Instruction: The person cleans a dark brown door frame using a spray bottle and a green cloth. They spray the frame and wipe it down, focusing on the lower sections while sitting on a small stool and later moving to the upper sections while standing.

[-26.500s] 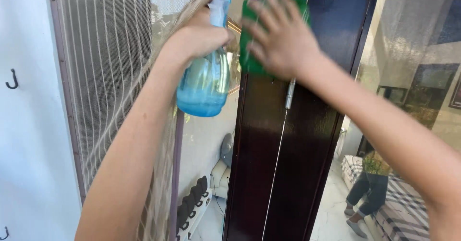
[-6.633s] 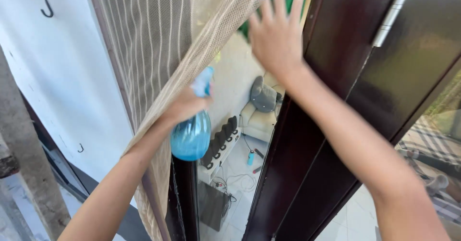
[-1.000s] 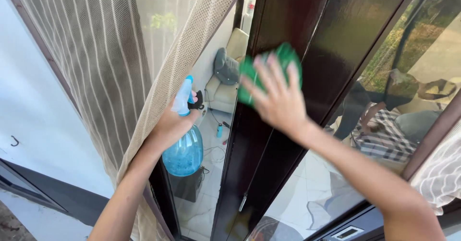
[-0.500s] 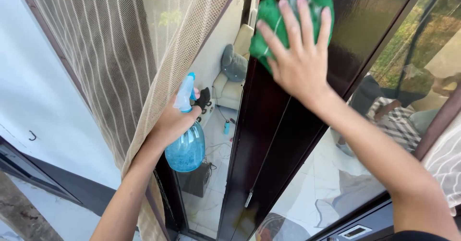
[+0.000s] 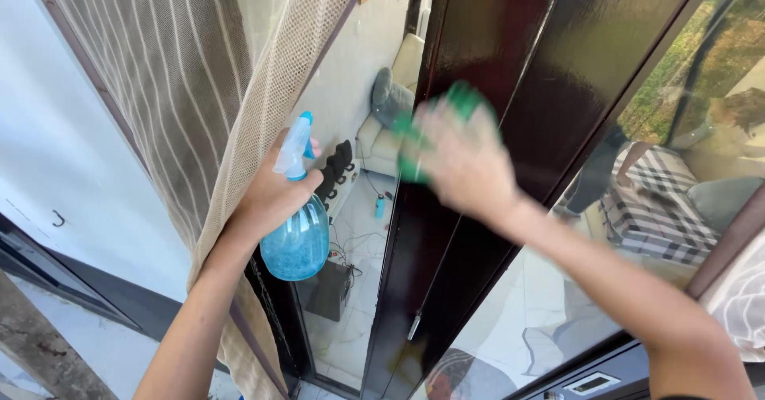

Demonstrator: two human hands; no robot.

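Note:
My left hand [image 5: 267, 197] grips a blue spray bottle [image 5: 296, 241] by its neck, the white-and-blue nozzle pointing up, and holds it against the edge of a beige mesh curtain [image 5: 263, 89]. My right hand [image 5: 466, 161], blurred by motion, presses a green cloth [image 5: 458, 101] flat against the dark brown glossy door frame [image 5: 510, 41]. Most of the cloth is hidden under my fingers.
A striped curtain [image 5: 151, 65] hangs at the left beside a white wall [image 5: 56, 169] with a small hook [image 5: 57, 219]. Glass panes [image 5: 351, 233] show a room with a sofa, a small dark cabinet and cables on a tiled floor. The right pane reflects a chequered cushion.
My right hand with the green cloth has swept down and left along the door frame. My left hand keeps the spray bottle in nearly the same place.

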